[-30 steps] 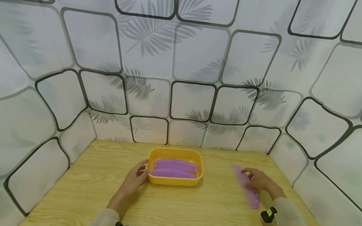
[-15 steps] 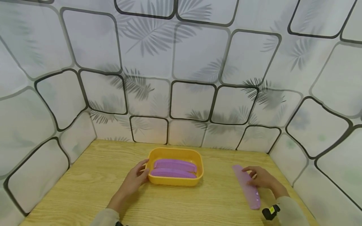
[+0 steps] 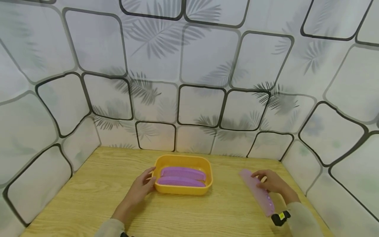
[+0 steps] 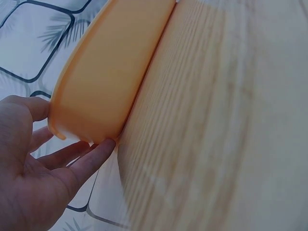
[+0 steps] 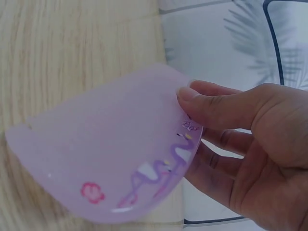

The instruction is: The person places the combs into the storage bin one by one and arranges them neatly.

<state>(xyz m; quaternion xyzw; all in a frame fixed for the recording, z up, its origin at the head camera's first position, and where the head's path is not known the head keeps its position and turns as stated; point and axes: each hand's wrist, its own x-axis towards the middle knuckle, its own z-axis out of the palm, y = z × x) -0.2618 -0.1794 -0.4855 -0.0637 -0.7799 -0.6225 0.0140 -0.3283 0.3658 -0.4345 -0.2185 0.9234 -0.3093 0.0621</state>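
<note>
A lilac comb (image 3: 257,191) with a printed ribbon-like pattern is pinched at its edge by my right hand (image 3: 270,181), thumb on the printed face. It slants over the right part of the table, its shadow beneath. In the right wrist view the comb (image 5: 115,139) fills the middle, fingers partly behind it. My left hand (image 3: 142,187) touches the left end of a yellow plastic basket (image 3: 180,190). The left wrist view has its extended fingers against the basket's outer wall (image 4: 106,72). Inside lie two purple combs, a rear comb (image 3: 183,171) and a front comb (image 3: 180,181).
The wood-grain table (image 3: 189,214) runs back to a patterned wall covering (image 3: 201,98) with leaf prints, which also rises at both sides. A small black device (image 3: 280,218) with a yellow mark sits at my right wrist.
My right hand and the comb first shift slightly right, then move up and a little left, with the comb tilting. The left hand and the basket stay where they were.
</note>
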